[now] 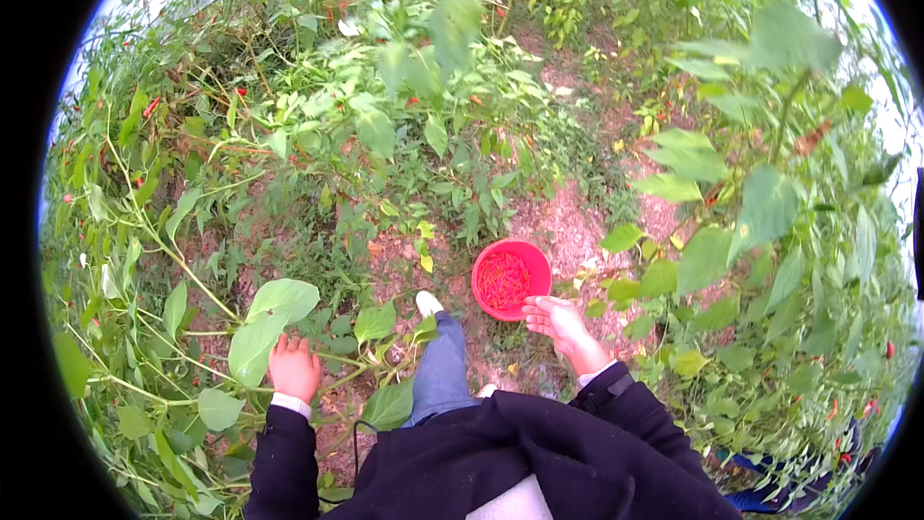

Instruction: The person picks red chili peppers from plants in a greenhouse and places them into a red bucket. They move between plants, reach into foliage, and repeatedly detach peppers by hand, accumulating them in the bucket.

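A red plastic bucket (536, 260) holding many small red chili peppers (503, 280) is before me, slightly right of the middle. My right hand (556, 321) is at its lower right rim, with the fingers stretched towards the bucket; whether anything is between them or they touch the rim cannot be told. On the left, my left hand (294, 368) lies against a leafy green stem, beside a large broad leaf (253, 347). Its fingertips point up, and whether they grip the stem is unclear.
Dense chili plants (447, 108) with red fruit stand ahead and on both sides. Large leaves (765, 209) reach in close at the right. Reddish soil (570, 224) shows between the rows. Blue and dark items (758, 498) are partly hidden by foliage at the lower right.
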A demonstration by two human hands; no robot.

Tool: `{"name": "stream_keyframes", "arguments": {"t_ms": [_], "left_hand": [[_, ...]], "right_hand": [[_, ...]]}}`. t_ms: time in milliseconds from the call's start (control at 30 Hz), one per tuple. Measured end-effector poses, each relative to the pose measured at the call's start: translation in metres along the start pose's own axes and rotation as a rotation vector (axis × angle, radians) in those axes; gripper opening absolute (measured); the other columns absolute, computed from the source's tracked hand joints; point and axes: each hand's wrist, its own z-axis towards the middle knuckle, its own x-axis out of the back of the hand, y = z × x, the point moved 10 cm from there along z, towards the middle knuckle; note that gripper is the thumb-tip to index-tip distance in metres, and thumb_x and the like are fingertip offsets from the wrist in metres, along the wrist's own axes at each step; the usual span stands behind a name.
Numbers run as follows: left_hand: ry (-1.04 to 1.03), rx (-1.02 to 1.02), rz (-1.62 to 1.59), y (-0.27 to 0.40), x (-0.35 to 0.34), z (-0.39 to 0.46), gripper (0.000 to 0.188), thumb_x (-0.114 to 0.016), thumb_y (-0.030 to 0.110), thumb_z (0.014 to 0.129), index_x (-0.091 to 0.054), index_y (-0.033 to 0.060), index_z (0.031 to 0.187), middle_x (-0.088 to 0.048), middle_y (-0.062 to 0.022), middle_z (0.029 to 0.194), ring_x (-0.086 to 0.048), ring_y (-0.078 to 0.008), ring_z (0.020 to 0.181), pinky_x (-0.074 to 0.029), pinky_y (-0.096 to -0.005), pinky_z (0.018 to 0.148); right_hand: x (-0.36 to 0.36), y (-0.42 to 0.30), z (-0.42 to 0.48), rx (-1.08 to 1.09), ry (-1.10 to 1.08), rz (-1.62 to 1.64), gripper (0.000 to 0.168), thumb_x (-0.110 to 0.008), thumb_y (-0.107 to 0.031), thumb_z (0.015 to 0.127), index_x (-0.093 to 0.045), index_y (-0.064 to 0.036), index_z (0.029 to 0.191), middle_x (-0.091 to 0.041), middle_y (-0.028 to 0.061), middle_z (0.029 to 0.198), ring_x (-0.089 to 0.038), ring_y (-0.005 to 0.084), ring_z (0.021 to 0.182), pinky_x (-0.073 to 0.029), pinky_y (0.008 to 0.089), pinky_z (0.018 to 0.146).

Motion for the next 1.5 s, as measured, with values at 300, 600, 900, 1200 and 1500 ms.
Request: {"name": "stream_keyframes", "arguments": {"t_ms": [300, 600, 900, 1200, 1500], "left_hand": [[0.053, 0.266, -0.271, -0.027, -0.027, -0.002, 0.024, -0.055, 0.026, 0.085, -0.061, 0.0063, 0.098, -0.063, -0.0177, 0.097, -0.061, -0.0376, 0.080, -0.051, -0.0451, 0.068], [0.197, 0.282, -0.293, -0.022, 0.009, 0.005, 0.028, -0.054, 0.023, 0.089, -0.060, 0.0027, 0.107, -0.064, -0.0136, 0.105, -0.061, -0.0280, 0.094, -0.050, -0.0381, 0.079], [0.175, 0.433, -0.861, -0.044, 0.002, 0.002, 0.029, -0.055, 0.019, 0.089, -0.059, 0.0005, 0.110, -0.064, -0.0106, 0.106, -0.060, -0.0229, 0.098, -0.048, -0.0354, 0.083], [0.415, 0.045, -0.877, 0.047, 0.303, 0.219, 0.045, -0.066, 0.012, 0.080, -0.054, 0.0004, 0.122, -0.059, -0.0146, 0.120, -0.054, -0.0266, 0.115, -0.040, -0.0351, 0.098], [0.761, -0.033, -0.320, 0.045, 0.331, 0.309, 0.029, -0.063, 0.007, 0.079, -0.061, 0.0026, 0.108, -0.060, -0.0129, 0.114, -0.049, -0.0316, 0.118, -0.031, -0.0463, 0.107]], "right_hand": [[-0.222, -0.190, 0.058, 0.566, -0.407, -0.754, 0.040, -0.054, -0.015, 0.092, -0.048, -0.003, 0.130, -0.063, 0.0079, 0.109, -0.059, 0.0115, 0.088, -0.048, 0.0265, 0.080], [-0.378, -0.272, 0.029, 1.250, -0.414, -1.072, 0.059, -0.052, -0.012, 0.090, -0.026, -0.009, 0.143, -0.056, 0.0136, 0.121, -0.063, 0.0234, 0.096, -0.050, 0.0338, 0.082], [-0.341, -0.350, 0.112, 0.934, -0.065, -0.991, 0.053, -0.061, -0.021, 0.089, -0.042, 0.003, 0.132, -0.062, 0.0054, 0.081, -0.057, 0.0105, 0.074, -0.046, 0.0260, 0.065], [-0.499, -0.425, 0.066, 1.329, -0.241, -0.773, 0.042, -0.047, -0.030, 0.094, -0.060, 0.009, 0.092, -0.060, 0.0289, 0.091, -0.060, 0.0419, 0.081, -0.049, 0.0439, 0.076], [-0.447, -0.323, 0.026, 1.493, -0.874, -0.711, 0.046, -0.059, -0.006, 0.082, -0.047, -0.002, 0.125, -0.048, 0.0192, 0.125, -0.053, 0.0358, 0.107, -0.047, 0.0398, 0.087]]}}
